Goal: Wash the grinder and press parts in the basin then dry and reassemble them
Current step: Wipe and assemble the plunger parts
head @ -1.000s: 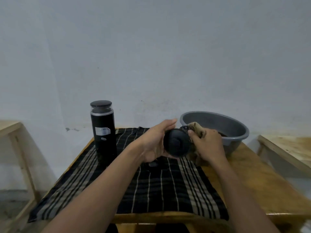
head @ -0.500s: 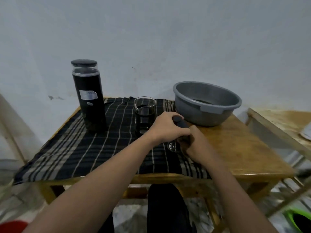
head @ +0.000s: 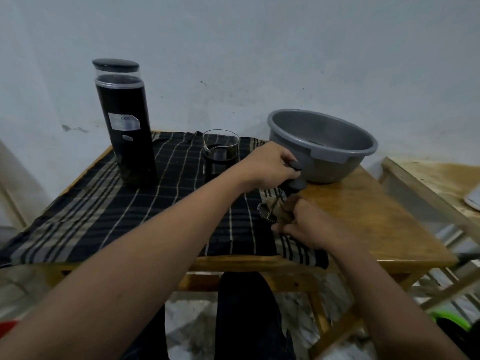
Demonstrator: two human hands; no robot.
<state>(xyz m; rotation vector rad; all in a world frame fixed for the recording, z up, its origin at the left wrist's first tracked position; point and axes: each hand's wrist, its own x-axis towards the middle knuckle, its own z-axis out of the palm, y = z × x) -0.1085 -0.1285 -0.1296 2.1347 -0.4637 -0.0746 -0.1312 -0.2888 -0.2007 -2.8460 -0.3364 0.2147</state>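
The press plunger sits just right of the middle of the frame, tilted over the edge of the striped cloth, with the left hand closed around its black knob and the right hand pinching its round mesh end. If the parts are wet and slippery, the thin rod could bend or the mesh could slip out. It could also bump the glass cup or the gray basin close by on the wooden surface.
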